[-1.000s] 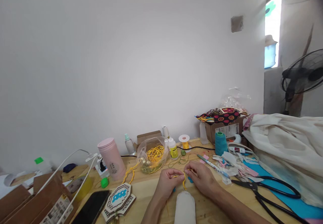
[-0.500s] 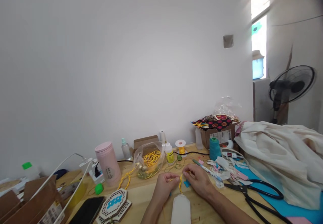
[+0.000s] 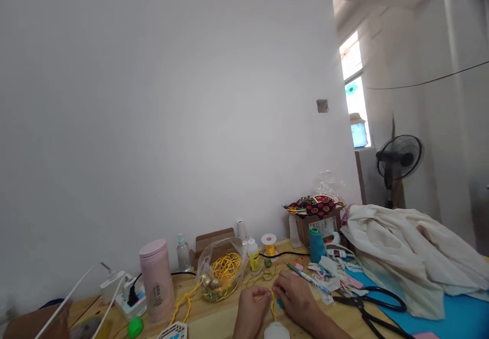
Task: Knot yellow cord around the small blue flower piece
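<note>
Low in the view, my left hand and my right hand meet over the wooden table, fingertips pinched together. Between them they hold a yellow cord. It runs down to a white tag-shaped piece, cut off by the bottom edge. A small blue piece lies beside my right hand, partly covered by it. To the left, an octagonal white ornament with a cut-out pattern hangs onto another yellow cord.
Black-handled scissors, a pen and paper scraps lie to the right. Behind stand a glue bottle, a cord spool, a teal thread cone and a plastic bag of cord. A pink tumbler stands left.
The view has tilted up and turned slightly, so the table sits lower in the picture. Both hands have drawn closer together on the yellow cord.
</note>
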